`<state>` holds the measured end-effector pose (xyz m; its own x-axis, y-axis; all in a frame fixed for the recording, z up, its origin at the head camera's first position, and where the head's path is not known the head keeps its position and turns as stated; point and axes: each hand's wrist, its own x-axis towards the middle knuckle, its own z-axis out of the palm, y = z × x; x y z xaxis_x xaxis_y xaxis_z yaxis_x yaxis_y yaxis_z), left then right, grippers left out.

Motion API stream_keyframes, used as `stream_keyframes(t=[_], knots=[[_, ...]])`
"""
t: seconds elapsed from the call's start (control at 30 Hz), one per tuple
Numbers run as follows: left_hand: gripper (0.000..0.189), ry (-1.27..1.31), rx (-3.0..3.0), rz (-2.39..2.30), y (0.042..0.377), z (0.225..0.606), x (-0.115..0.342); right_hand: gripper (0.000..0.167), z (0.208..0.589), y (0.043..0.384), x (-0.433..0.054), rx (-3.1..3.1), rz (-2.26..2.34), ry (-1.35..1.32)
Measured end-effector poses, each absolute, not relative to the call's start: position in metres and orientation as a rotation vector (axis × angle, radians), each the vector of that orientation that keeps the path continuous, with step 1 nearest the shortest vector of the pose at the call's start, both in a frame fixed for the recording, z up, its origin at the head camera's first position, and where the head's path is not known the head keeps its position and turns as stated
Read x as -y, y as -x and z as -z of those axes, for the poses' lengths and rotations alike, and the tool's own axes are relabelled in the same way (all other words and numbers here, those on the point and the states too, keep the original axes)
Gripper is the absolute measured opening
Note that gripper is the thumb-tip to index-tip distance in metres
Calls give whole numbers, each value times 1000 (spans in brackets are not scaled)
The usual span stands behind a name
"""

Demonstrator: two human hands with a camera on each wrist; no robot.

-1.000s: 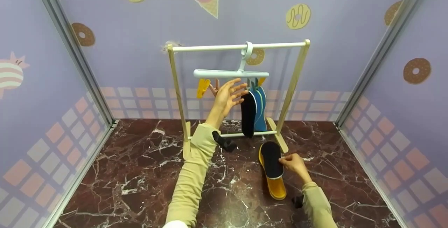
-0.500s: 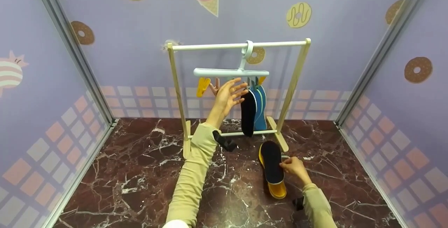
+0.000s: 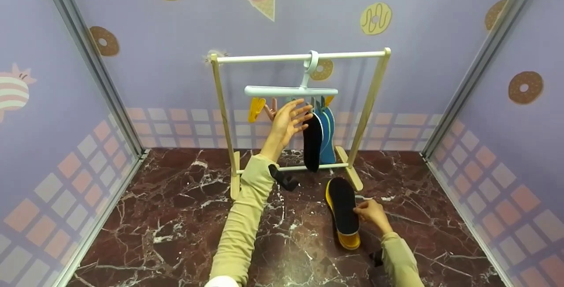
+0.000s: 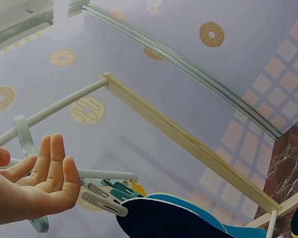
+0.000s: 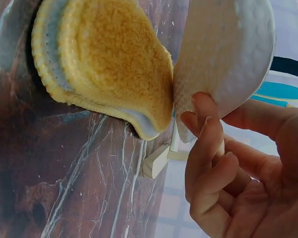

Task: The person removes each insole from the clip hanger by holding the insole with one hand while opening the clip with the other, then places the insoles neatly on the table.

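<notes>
Between thumb and fingers my right hand (image 3: 372,214) pinches the side edge of a black insole (image 3: 344,203). Its pale dimpled underside (image 5: 228,49) shows in the right wrist view, standing at an angle beside a fleecy yellow insole (image 5: 114,54). From above, the black insole covers most of the yellow one, which lies on the marbled surface. Under the white hanger (image 3: 273,91), my left hand (image 3: 285,124) is raised with fingers spread and palm empty. Just right of its fingertips, a grey clothes peg (image 4: 104,201) holds another black insole (image 3: 312,146), with blue insoles (image 3: 328,146) behind it.
A wooden rack (image 3: 372,102) with a white top rail (image 3: 264,59) carries the hanger. A yellow peg (image 3: 256,109) hangs at the hanger's left end, a pink peg (image 3: 270,108) beside it. Patterned walls (image 3: 176,80) enclose the marbled surface (image 3: 176,216).
The black insole in my right hand has shifted toward me, covering more of the yellow one. My right hand has moved slightly the same way; the left hand has stayed in place.
</notes>
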<state>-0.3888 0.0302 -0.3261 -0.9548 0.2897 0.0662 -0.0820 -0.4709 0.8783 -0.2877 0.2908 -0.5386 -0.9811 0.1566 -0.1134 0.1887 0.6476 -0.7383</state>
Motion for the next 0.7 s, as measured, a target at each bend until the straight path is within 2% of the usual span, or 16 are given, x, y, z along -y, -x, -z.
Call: stream_keyframes(t=[0.7], knots=[[39,-246,-1496,-2514,392,329,-30,19,547,281,-287,-2864,1069,-389]])
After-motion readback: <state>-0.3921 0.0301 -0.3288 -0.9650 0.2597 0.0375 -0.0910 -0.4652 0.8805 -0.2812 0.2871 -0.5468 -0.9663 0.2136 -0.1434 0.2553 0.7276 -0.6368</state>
